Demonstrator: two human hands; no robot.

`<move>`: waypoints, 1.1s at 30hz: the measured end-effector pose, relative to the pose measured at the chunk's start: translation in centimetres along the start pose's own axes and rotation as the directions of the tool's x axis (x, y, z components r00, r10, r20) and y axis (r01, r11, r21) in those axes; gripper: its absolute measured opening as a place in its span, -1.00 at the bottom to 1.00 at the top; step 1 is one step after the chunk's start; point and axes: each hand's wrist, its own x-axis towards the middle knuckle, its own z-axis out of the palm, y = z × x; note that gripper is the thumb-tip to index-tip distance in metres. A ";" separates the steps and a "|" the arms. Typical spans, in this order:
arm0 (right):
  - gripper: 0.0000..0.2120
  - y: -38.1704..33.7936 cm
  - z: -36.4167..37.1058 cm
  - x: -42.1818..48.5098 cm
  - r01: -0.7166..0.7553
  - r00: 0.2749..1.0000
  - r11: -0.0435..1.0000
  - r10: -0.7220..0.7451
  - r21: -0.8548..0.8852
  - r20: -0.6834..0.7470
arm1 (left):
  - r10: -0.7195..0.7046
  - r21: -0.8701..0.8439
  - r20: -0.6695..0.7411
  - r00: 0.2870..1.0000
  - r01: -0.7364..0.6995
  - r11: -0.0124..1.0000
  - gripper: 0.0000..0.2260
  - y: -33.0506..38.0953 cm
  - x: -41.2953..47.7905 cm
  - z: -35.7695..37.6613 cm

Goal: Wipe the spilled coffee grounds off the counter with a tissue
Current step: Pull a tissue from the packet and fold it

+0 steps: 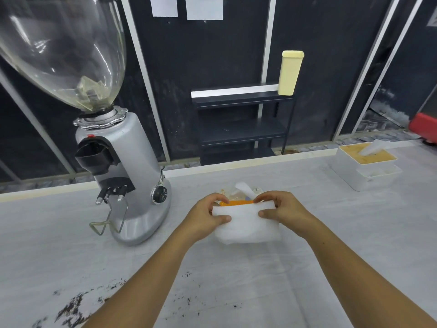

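We hold a white tissue (247,224) between both hands above the counter (331,233), folded into a soft rectangle. Our left hand (208,215) pinches its left edge, thumb on the near face and fingers curled over the top; our right hand (281,209) pinches the right edge the same way, so both grips are closed on the tissue. Just beyond the grip, partly hidden by the tissue, sits a tissue pack (236,200) with an orange band and a white sheet poking up from it.

Nearer to us than the grip, down and to the left, the spilled coffee grounds (73,308) lie in a dark, patchy smear on the pale surface, with looser specks (189,300) scattered between our forearms. The tissue is well apart from the grounds and not touching the counter where they lie.

To the left of the grip stands a silver coffee grinder (127,176) with a clear hopper (63,48) on top. Far right of the grip, near the back edge, rests a white box (364,166) with a tan top and a sheet sticking out. Beyond the counter a dark shelf unit (241,129) carries a pale yellow container (290,73).
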 end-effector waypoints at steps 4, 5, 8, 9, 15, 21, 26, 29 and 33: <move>-0.75 0.2 0.2 -0.2 0.009 0.998 0.995 -0.016 -0.102 -0.065 | 0.015 0.036 -0.037 0.999 -0.013 0.999 -0.76 -0.3 -0.3 0.5; -0.76 0.2 0.2 -0.2 0.008 0.997 0.993 -0.016 -0.116 -0.069 | 0.010 0.045 -0.043 0.999 -0.008 0.999 -0.78 -0.5 -0.4 0.5; -0.74 0.1 0.3 -0.3 0.012 0.998 0.990 -0.021 -0.141 -0.065 | -0.011 0.037 -0.079 0.997 0.014 0.999 -0.81 -0.8 -0.4 0.6; -0.74 0.1 0.2 -0.3 0.005 0.998 0.989 -0.014 -0.150 -0.060 | -0.023 0.018 -0.090 0.996 0.025 1.000 -0.81 -0.9 -0.5 0.5; -0.88 1.6 -0.3 -0.3 -0.051 0.997 0.975 0.061 -0.218 0.040 | -0.116 -0.068 -0.110 0.987 0.109 0.992 -0.87 -2.3 -1.1 0.4; -0.79 2.9 0.4 -1.4 -0.091 0.982 0.996 0.091 -0.004 0.168 | -0.160 -0.147 -0.109 0.981 0.143 0.979 -0.85 -3.5 -2.5 1.6; -0.74 5.4 0.5 -1.8 -0.037 0.994 0.989 0.051 -0.146 0.094 | -0.153 -0.074 -0.032 0.988 0.150 0.986 -0.81 -4.2 -3.7 2.2; -0.46 7.6 1.0 -2.3 0.158 0.987 0.953 -0.143 -0.260 0.075 | -0.041 0.104 -0.045 0.998 0.046 0.993 -0.72 -5.0 -4.7 3.2; -0.49 12.0 1.2 -3.4 0.381 0.913 0.732 -0.393 -0.565 0.106 | 0.176 0.338 0.004 0.984 -0.167 0.926 -0.63 -6.8 -6.4 5.0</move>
